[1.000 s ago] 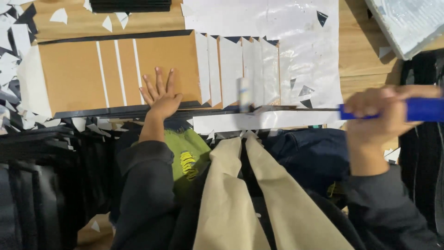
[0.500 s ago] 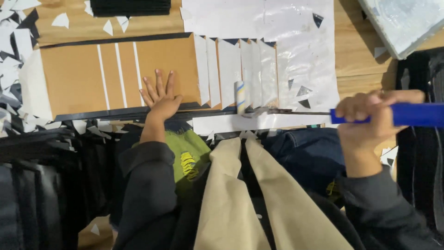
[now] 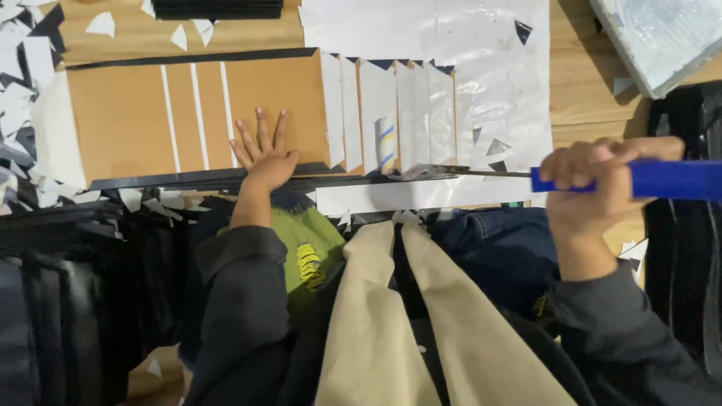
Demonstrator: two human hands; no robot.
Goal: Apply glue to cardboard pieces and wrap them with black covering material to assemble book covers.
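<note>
the brown board (image 3: 120, 124) lies flat on the wooden table (image 3: 579, 90), toward ten o'clock in the view, marked by three thin white stripes that run away from the person. the left hand (image 3: 265, 154) rests on it palm down near its right end, fingers straight and spread apart, gripping nothing, just pressed on the surface. along the board's near edge runs a dark strip (image 3: 195, 179), touching the heel of that hand.

just beside the board, toward twelve o'clock, a row of white cut pieces (image 3: 391, 113) overlaps like tiles, each with a slanted corner; one of them carries a small blue and yellow streak. a long thin blade (image 3: 466, 173) reaches across their near edge, its tip close to the white pieces. the right hand (image 3: 594, 184), out at three o'clock, is closed in a full fist around the blue handle (image 3: 662, 179) of that tool, knuckles up, the handle running out to the right edge of the view.

beyond the pieces a big white sheet (image 3: 481, 53) covers the table, with small dark triangles on it. white offcuts (image 3: 30, 45) litter the table at nine and ten o'clock. a grey wrapped bundle (image 3: 654, 37) sits at one o'clock. down at six o'clock are the person's dark sleeves and a beige garment (image 3: 391, 323).
</note>
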